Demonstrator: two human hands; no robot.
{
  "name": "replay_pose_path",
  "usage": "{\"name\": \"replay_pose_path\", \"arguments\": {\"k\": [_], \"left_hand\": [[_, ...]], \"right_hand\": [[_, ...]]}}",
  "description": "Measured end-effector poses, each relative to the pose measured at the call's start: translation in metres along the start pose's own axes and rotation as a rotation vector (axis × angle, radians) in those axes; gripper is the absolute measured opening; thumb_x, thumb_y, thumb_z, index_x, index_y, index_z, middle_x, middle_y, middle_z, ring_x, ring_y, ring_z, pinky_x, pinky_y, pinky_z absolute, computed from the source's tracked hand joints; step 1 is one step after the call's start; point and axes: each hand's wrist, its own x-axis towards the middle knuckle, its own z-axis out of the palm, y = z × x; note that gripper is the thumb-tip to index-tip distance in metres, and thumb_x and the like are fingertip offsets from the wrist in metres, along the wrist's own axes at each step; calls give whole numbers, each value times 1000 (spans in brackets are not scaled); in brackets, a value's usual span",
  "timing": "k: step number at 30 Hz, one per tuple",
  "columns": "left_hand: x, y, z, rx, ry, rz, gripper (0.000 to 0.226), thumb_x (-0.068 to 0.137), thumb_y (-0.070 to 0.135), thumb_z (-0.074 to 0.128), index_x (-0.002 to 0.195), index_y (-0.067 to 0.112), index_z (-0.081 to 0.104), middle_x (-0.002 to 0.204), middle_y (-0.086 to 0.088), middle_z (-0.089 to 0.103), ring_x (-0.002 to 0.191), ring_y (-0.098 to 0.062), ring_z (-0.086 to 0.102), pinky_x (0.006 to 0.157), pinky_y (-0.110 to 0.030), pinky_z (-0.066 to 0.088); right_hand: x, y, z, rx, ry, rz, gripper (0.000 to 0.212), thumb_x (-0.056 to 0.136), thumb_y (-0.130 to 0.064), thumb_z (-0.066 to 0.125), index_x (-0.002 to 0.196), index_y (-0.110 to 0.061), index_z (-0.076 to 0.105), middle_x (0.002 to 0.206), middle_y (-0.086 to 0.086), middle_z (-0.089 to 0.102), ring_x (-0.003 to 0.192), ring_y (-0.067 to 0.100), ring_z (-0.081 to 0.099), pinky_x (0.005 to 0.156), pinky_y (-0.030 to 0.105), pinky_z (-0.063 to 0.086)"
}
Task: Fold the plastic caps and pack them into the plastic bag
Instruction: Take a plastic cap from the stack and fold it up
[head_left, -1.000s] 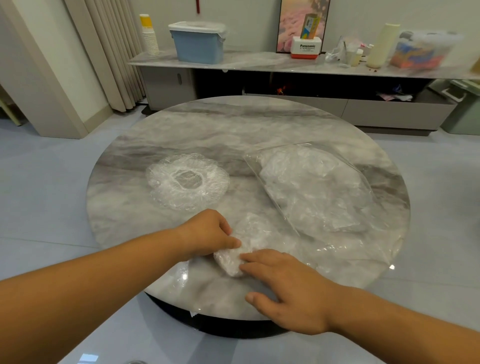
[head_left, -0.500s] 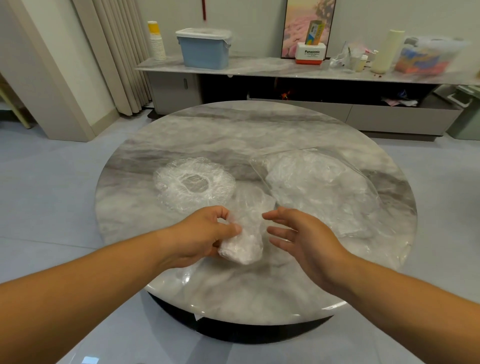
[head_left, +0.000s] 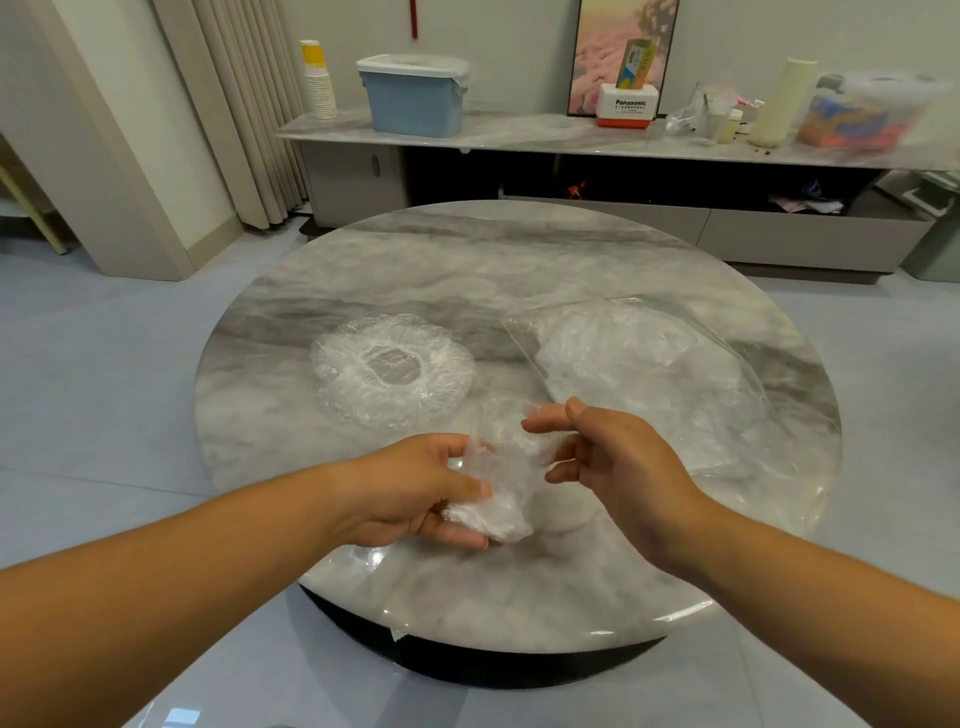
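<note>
The left hand (head_left: 415, 493) has thumb and curled fingers clamped on the lower end of a scrunched-up folded clear plastic cap (head_left: 493, 504), holding it over the near part of the round grey-white marble table (head_left: 467, 270). The right hand (head_left: 618, 457) is just to the right of that grip. Its fingers are loose and spread, with the thumb and fingertips up at the cap's top end, not really closed on anything as far as I can see.

Past the grip and a bit left, a round unfolded clear plastic cap with a ruffled elastic rim (head_left: 392, 374) lies flat on the marble, apart from both hands. Past the grip to the right lies the clear plastic bag (head_left: 675, 395), flat, with a pile of clear caps inside. The right hand sits between the held cap and that bag.

Way beyond all that, against the wall, a long low marble-topped sideboard (head_left: 519, 132) carries a blue plastic box with a clear lid (head_left: 413, 98), a stack of paper cups (head_left: 318, 85), a white-and-red Panasonic box (head_left: 626, 109) and a cream cylinder (head_left: 782, 101). Beige curtains (head_left: 244, 104) hang far left and the pale glossy floor (head_left: 104, 364) runs all round the table.
</note>
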Motion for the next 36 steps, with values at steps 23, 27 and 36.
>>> {"name": "replay_pose_path", "arguments": {"k": [23, 27, 36], "left_hand": [[2, 12, 6, -138, 39, 41, 34, 90, -6, 64, 123, 0, 63, 112, -20, 70, 87, -25, 74, 66, -31, 62], [-1, 26, 23, -122, 89, 211, 37, 87, -10, 68, 120, 6, 65, 117, -23, 67, 90, -27, 74, 72, -37, 63], [-8, 29, 83, 193, 40, 414, 55, 87, 7, 76, 131, 30, 54, 118, -2, 71, 99, -20, 73, 84, -35, 60]], "right_hand": [[-35, 4, -11, -834, -241, -289, 47, 97, -64, 38, 137, -40, 47, 133, -27, 50, 122, -12, 45, 97, 5, 35], [-29, -10, -18, -307, 28, 22, 37, 97, -52, 48, 101, -29, 76, 114, -9, 68, 111, 7, 64, 98, 30, 53], [-57, -28, -55, 123, 121, 228, 58, 105, -44, 40, 105, 3, 75, 107, 15, 76, 104, 30, 72, 95, 45, 56]]}}
